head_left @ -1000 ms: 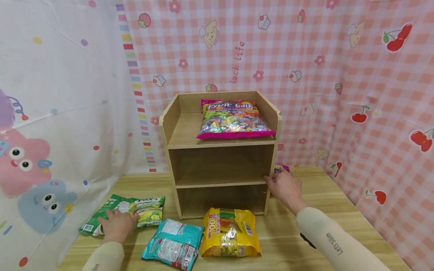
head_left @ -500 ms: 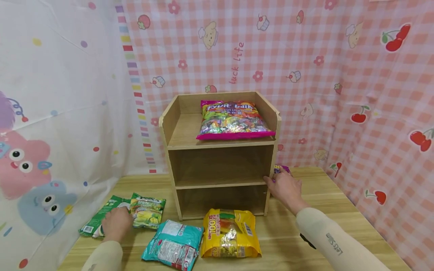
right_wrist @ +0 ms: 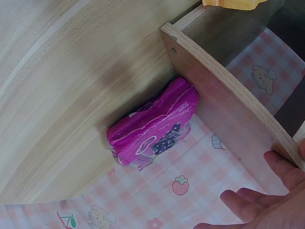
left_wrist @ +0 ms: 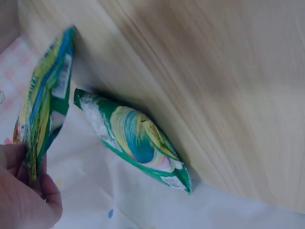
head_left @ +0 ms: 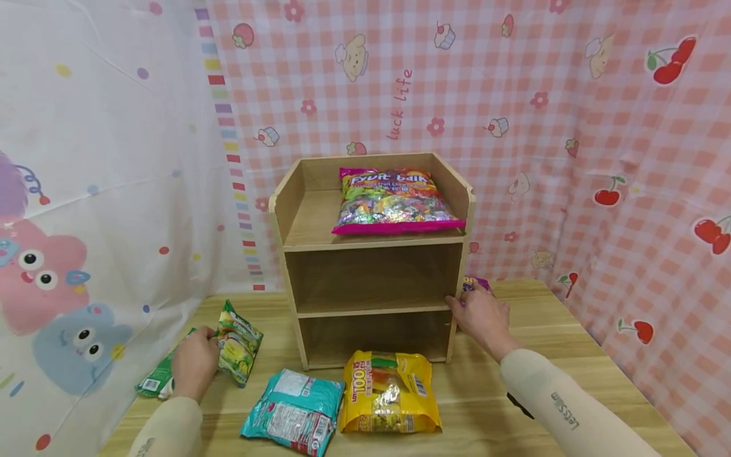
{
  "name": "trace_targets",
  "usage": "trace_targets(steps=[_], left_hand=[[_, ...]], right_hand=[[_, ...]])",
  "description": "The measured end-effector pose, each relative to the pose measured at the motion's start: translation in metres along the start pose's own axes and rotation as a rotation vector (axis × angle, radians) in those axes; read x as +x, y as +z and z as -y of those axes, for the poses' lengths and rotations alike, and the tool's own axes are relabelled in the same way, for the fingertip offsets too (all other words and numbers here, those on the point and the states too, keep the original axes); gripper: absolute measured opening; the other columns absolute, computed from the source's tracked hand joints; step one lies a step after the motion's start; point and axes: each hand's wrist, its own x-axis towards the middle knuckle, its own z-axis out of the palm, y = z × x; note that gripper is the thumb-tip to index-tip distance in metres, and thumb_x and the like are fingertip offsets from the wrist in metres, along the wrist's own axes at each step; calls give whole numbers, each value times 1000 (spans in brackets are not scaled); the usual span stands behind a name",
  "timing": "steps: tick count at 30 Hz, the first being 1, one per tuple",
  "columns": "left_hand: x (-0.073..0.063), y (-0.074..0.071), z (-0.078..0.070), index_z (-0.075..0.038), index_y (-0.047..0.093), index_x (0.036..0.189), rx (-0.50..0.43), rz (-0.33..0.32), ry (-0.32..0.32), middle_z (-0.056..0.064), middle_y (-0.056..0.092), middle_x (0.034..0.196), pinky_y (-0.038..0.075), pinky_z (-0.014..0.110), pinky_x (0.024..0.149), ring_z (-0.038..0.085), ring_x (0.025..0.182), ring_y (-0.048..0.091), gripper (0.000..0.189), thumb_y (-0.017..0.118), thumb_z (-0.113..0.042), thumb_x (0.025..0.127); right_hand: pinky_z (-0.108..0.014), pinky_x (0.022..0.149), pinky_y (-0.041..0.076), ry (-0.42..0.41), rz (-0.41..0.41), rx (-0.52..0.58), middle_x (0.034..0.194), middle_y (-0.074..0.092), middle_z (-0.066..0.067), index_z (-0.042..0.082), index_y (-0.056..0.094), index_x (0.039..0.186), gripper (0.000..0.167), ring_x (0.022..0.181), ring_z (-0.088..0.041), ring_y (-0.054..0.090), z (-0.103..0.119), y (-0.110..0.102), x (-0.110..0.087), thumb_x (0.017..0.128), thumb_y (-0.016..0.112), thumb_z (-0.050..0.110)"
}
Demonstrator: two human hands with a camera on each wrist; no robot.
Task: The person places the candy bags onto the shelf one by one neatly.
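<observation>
My left hand [head_left: 196,365] pinches a green and yellow candy bag [head_left: 238,346] by its edge and holds it tilted up, clear of the tabletop in the left wrist view. A second green candy bag [left_wrist: 136,138] lies on the table beside it, partly covered by the hand in the head view. At the right side of the small wooden shelf [head_left: 371,313], my right hand [head_left: 484,320] touches the side panel near its front edge, fingers extended. Past those fingers, a purple candy bag [right_wrist: 155,126] with a grape picture lies against the panel's outer side.
A large pink-edged bag of fruit chews [head_left: 396,203] lies on the shelf's top level. In front of the shelf are a teal bag [head_left: 294,409] and a yellow bag [head_left: 394,390]. Patterned cloth [head_left: 485,76] hangs around the wooden table [head_left: 514,406].
My left hand has taken hold of the green and yellow bag, which lay flat, and has tipped it upright and raised it. My right hand stays at the shelf's side.
</observation>
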Motion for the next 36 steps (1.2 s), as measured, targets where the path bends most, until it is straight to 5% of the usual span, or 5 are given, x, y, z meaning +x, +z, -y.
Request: trace_targets(steps=[10, 19, 28, 32, 36], left_hand=[[3, 0, -1, 12, 65, 103, -102, -131, 28, 31, 66, 98, 45, 59, 76, 49, 87, 62, 21, 56, -3, 92], [-2, 5, 4, 18, 56, 119, -127, 167, -81, 37, 60, 110, 47, 54, 76, 43, 90, 60, 34, 41, -3, 96], [1, 3, -4, 10, 65, 109, -26, -106, 44, 31, 67, 99, 48, 59, 71, 50, 84, 64, 25, 49, -5, 97], [6, 4, -12, 7, 65, 116, -97, -109, 147, 23, 71, 98, 49, 57, 75, 42, 82, 67, 29, 49, -12, 103], [7, 4, -16, 9, 62, 122, -135, -52, 99, 24, 70, 102, 50, 56, 78, 41, 87, 67, 33, 45, -14, 105]], right_hand=[[-77, 93, 29, -4, 3, -9, 136, 54, -27, 8, 69, 76, 42, 116, -53, 54, 1, 0, 0, 100, 54, 38], [-78, 94, 28, -11, 10, -13, 142, 48, -28, 6, 72, 80, 41, 121, -54, 51, 1, -1, -2, 100, 54, 37], [-76, 92, 31, -13, 5, -7, 140, 51, -28, 8, 69, 75, 42, 118, -53, 53, 1, 0, -1, 100, 54, 37], [-79, 94, 27, -10, 6, -4, 139, 51, -29, 10, 68, 71, 43, 122, -52, 51, 0, 1, 0, 100, 54, 38], [-81, 94, 25, -9, 9, -8, 141, 49, -30, 10, 68, 70, 43, 123, -54, 49, 0, 0, 1, 100, 53, 39]])
